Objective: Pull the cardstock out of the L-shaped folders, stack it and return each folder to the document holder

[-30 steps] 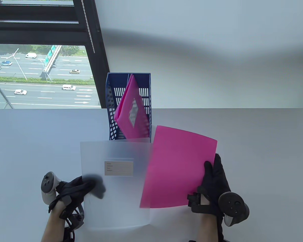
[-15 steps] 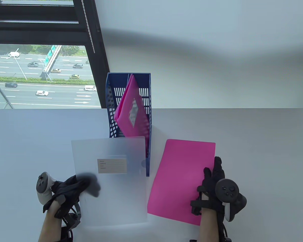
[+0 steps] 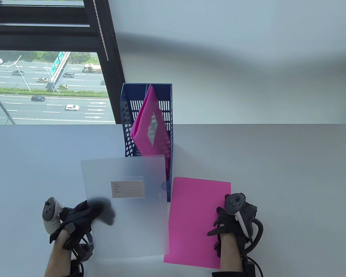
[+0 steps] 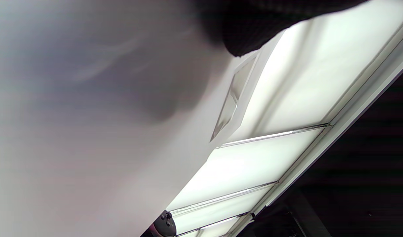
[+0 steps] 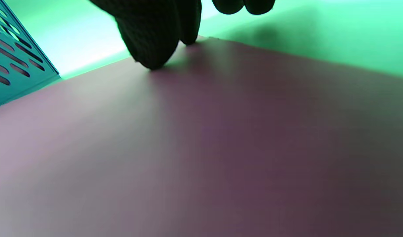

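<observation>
A frosted translucent L-shaped folder [image 3: 127, 207] with a label [image 3: 128, 189] is held up over the table by its lower left corner. My left hand [image 3: 88, 215] grips it there, and its thumb shows dark through the plastic. In the left wrist view the folder [image 4: 89, 131] fills the frame under a gloved finger [image 4: 254, 26]. A pink sheet of cardstock [image 3: 193, 219] lies flat on the table to the right. My right hand [image 3: 226, 220] rests palm down on its right part. The right wrist view shows fingertips [image 5: 152, 49] touching the cardstock [image 5: 201, 148].
A blue perforated document holder [image 3: 127, 115] stands behind the folder, with a pink folder [image 3: 150, 127] leaning inside it. Its side [image 5: 10, 75] shows at the left of the right wrist view. The white table [image 3: 291, 173] stretches right; a window is at the back left.
My right hand drew the pink cardstock out of the translucent folder, laid it flat on the table and slid it left toward the holder. The left hand shifted the folder slightly left.
</observation>
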A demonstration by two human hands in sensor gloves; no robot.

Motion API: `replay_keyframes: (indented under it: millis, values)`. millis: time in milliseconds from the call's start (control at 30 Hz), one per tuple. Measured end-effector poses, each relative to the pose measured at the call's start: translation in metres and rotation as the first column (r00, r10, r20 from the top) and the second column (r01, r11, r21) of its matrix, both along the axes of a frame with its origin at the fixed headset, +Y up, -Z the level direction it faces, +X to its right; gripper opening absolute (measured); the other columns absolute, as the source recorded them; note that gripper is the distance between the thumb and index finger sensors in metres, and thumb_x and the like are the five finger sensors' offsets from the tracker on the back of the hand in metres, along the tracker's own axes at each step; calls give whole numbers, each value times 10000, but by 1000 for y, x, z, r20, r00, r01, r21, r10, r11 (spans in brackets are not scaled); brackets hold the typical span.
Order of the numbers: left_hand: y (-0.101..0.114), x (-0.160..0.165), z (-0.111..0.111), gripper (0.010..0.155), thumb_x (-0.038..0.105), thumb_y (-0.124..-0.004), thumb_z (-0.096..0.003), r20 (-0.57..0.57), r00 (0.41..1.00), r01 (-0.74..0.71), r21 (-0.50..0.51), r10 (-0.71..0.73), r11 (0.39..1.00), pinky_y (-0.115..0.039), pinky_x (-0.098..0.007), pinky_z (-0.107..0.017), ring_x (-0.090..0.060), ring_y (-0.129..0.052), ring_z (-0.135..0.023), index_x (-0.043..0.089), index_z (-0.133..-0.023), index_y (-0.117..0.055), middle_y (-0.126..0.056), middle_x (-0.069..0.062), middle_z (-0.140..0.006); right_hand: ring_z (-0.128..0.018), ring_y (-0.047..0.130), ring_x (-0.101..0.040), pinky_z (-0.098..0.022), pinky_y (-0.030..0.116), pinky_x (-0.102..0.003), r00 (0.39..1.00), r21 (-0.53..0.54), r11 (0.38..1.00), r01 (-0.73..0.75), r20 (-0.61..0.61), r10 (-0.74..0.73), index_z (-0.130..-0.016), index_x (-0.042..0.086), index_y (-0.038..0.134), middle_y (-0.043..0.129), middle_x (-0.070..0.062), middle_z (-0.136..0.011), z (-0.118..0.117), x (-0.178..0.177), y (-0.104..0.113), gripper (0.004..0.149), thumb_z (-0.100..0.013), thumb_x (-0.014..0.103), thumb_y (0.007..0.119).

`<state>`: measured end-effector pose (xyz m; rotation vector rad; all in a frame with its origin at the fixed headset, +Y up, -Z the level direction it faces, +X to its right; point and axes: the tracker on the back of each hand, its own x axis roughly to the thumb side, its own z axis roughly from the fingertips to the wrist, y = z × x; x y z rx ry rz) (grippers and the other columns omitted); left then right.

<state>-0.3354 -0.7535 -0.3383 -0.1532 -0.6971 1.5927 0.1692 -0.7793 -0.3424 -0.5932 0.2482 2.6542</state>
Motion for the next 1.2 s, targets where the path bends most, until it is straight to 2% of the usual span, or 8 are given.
replay_keyframes:
  millis: [267,400,533,667,867,967,1100,1200]
  values:
    - [1,0,1,435,391,-732,-607,-6,1000,-16,-2,16,1000,-797,-481,-615,-261,-1095,-586,151,-963,-804,-965,-38,-789,-995,333,-343,-752,117,-534,1000,48,999,-16,-5,17,-1139,281,527,271,-66,-1200,2,-6,3,638,-591,441,812]
    - [1,0,1,435,392,-731,-607,-8,1000,-16,-2,16,1000,-797,-481,-614,-263,-1095,-585,152,-963,-804,-964,-37,-789,-1039,328,-321,-779,165,-558,994,204,978,-36,-89,55,-1151,339,484,322,-21,-1217,8,-22,25,643,-597,568,717]
    - [0,0,0,434,393,-731,-607,-18,1000,-14,1,14,1000,-795,-481,-616,-263,-1094,-585,154,-962,-804,-964,-36,-790,-1024,555,-298,-793,332,-610,979,434,899,55,-198,36,-1133,342,555,565,3,-1171,16,-48,42,625,-587,627,660]
    - [1,0,0,434,393,-730,-608,-35,999,-19,10,20,1000,-792,-484,-617,-266,-1091,-589,155,-963,-803,-961,-38,-794,-982,665,-266,-805,404,-577,932,511,838,191,-363,8,-1106,340,611,664,25,-1123,21,-67,49,617,-577,657,607]
    - [7,4,3,437,395,-729,-607,-60,998,-13,43,16,999,-787,-491,-620,-268,-1088,-595,155,-965,-802,-959,-38,-798,-941,709,-265,-820,386,-565,780,473,711,521,-602,-170,-1078,322,666,734,16,-1067,25,-87,52,644,-558,687,562]
    - [12,6,5,436,394,-728,-609,-72,997,-27,63,31,998,-784,-492,-622,-269,-1086,-599,155,-967,-798,-957,-40,-801,-833,806,-227,-814,421,-554,703,388,679,624,-658,-270,-1054,299,689,852,49,-923,25,-96,53,626,-556,677,668]
    - [21,16,11,440,393,-722,-612,-98,995,-14,106,25,994,-758,-512,-636,-282,-1065,-632,160,-981,-781,-937,-40,-828,-747,881,-164,-799,495,-539,596,269,621,736,-692,-406,-989,304,747,911,126,-802,22,-103,49,443,-597,505,787]
    - [28,21,15,444,409,-738,-604,-163,986,72,147,-47,987,-753,-522,-636,-290,-1062,-630,177,-979,-787,-937,-37,-830,-751,872,-173,-795,503,-535,559,268,546,794,-675,-482,-955,307,779,908,120,-790,21,-100,46,384,-593,435,797]
